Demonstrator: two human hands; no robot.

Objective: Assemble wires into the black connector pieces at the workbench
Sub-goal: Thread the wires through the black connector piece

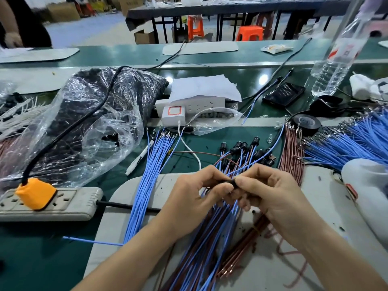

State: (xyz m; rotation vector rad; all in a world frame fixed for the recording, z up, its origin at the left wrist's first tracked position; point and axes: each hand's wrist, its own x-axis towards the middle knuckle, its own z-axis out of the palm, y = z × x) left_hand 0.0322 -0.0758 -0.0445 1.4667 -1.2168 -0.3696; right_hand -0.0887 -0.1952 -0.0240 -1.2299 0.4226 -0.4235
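Head view, left to right. Power strip [63, 203] and bag [88, 114] lie on the table [42, 259] at left, and a loose sheaf of blue wires [147, 181] runs near to far beside them. Centre: left hand [201, 190] pinches a black connector [224, 181] between thumb and forefinger, above the mat [117, 206]. Right hand [270, 192], fingers curled, pinches its other end, where a wire [280, 135] leaves toward the far right. Fingertips hide whether a terminal is seated. Beyond the hands lie finished pieces [249, 150]; right of these, brown wires [292, 152].

Likely step: pressing a terminal into its cavity. Risks, as judged:
- A terminal entering skewed could bend or stop short of latching.
- The thin wire may buckle if pushed from too far back.
- The tangle beneath the hands could snag the trailing wire and drag it out.
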